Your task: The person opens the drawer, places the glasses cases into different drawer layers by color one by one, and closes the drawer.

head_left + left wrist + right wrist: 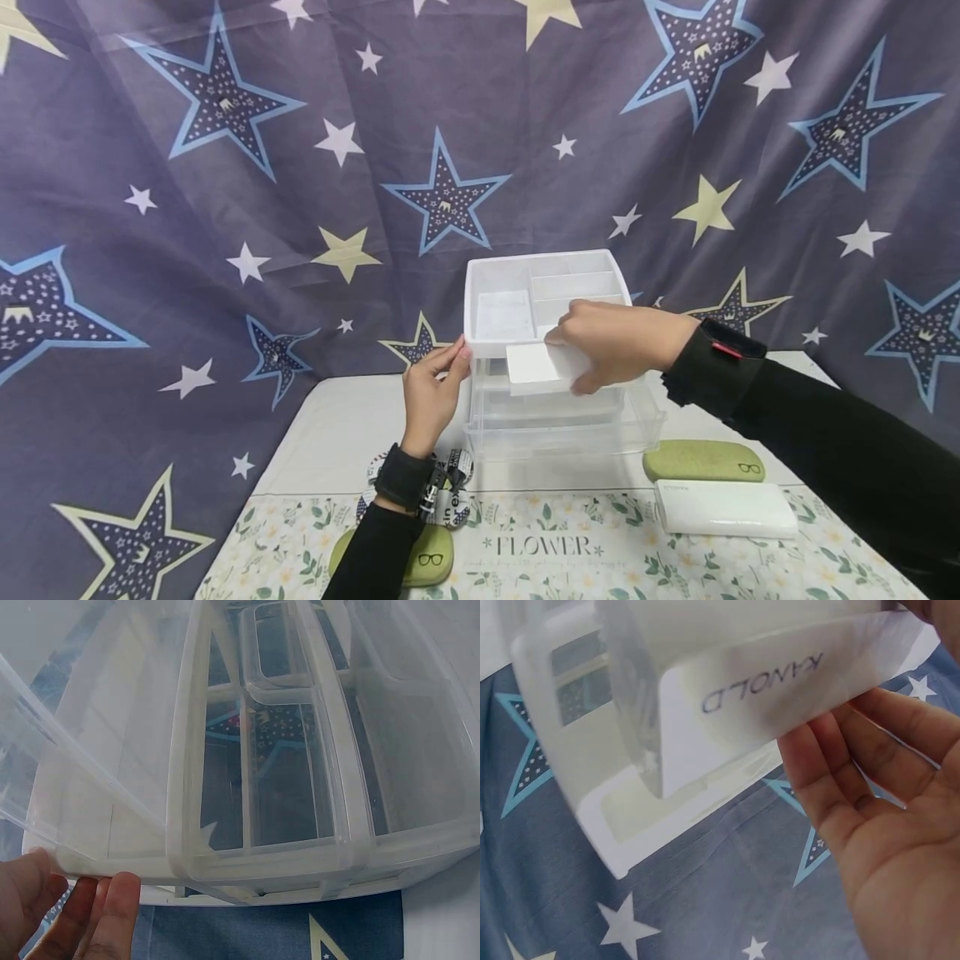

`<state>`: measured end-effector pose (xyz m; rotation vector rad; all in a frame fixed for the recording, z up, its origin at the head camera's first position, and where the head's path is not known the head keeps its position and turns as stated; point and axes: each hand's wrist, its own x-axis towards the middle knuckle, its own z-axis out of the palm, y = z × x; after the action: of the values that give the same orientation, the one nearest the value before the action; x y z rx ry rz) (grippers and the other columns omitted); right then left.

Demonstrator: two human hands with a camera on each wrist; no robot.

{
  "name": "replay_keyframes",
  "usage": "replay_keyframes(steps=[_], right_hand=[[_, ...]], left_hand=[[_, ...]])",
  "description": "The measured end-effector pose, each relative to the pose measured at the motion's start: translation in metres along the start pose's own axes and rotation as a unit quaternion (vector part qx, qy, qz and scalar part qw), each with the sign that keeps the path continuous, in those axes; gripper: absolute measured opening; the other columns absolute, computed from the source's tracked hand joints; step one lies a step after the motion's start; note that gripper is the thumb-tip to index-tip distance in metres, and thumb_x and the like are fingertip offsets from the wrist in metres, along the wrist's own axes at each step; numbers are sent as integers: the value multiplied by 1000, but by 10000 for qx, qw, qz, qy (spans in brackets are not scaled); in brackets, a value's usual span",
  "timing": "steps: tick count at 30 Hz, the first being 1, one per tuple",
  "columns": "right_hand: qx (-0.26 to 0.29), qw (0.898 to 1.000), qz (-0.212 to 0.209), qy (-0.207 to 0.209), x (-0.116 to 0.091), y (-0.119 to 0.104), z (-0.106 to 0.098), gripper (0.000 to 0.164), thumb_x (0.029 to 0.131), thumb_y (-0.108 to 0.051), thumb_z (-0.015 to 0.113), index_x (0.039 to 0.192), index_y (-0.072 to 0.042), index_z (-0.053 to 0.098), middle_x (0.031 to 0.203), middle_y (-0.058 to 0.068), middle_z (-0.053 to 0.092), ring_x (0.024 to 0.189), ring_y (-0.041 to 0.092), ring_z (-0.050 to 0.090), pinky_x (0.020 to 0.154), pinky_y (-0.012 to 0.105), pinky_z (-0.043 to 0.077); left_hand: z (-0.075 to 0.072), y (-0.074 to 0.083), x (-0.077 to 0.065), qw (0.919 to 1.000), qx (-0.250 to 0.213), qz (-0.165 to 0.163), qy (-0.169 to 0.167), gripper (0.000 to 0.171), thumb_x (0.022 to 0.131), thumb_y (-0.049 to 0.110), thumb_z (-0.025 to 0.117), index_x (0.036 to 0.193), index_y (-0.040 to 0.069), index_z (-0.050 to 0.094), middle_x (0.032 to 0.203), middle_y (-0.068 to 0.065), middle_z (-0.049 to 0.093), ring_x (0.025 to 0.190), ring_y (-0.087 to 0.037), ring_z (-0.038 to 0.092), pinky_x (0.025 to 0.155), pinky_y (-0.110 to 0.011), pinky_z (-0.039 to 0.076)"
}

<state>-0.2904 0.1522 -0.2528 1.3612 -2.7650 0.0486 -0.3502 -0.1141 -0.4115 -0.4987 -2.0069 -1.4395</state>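
Observation:
A clear plastic drawer organizer with a white-rimmed, divided top tray stands on the table. My left hand pinches the tray's front left corner; in the left wrist view, thumb and fingertips grip the white frame beside the clear drawers. In front of the tray, my right hand holds a small white box over the drawers. In the right wrist view, the box face reads KANOLD upside down, with fingers under its edge; the thumb is mostly out of view.
Right of the organizer lie a green glasses case and a white box. Another green glasses case and a black-and-white printed item sit partly behind my left arm. A star-patterned curtain hangs behind the table.

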Motion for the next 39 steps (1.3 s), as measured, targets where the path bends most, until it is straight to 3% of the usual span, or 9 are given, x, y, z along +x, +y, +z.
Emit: replay_keyframes(steps=[7,20,27,39], right_hand=[[140,9997,32,-177,10,-6,10,34,74,-20,93,96,-10,69,78,-6,66,70,9,59,63,27,52],[188,9981,397,-428,1,-3,35,35,73,-20,93,98,-11,69,80,-5,64,73,11,57,66,29,51],[97,9982,410,-416,-1,-2,45,36,69,-19,94,92,-11,67,76,-5,63,71,10,59,65,28,52],[91,9988,361,-328,-5,-1,56,30,74,-17,91,93,-9,69,76,-4,65,70,10,60,64,28,52]], left_hand=[[0,-1,0,10000,-59,62,48,30,97,23,73,122,6,74,111,-11,76,84,-23,76,72,-23,62],[0,1,1,10000,-22,27,17,30,99,25,71,123,6,74,109,-10,76,85,-22,76,73,-24,62],[0,0,1,9999,-121,-23,5,30,99,25,71,123,6,73,110,-10,76,85,-23,76,73,-19,60],[1,0,0,9999,-158,-29,35,29,99,23,71,122,6,74,108,-10,76,84,-23,75,73,-20,60]])
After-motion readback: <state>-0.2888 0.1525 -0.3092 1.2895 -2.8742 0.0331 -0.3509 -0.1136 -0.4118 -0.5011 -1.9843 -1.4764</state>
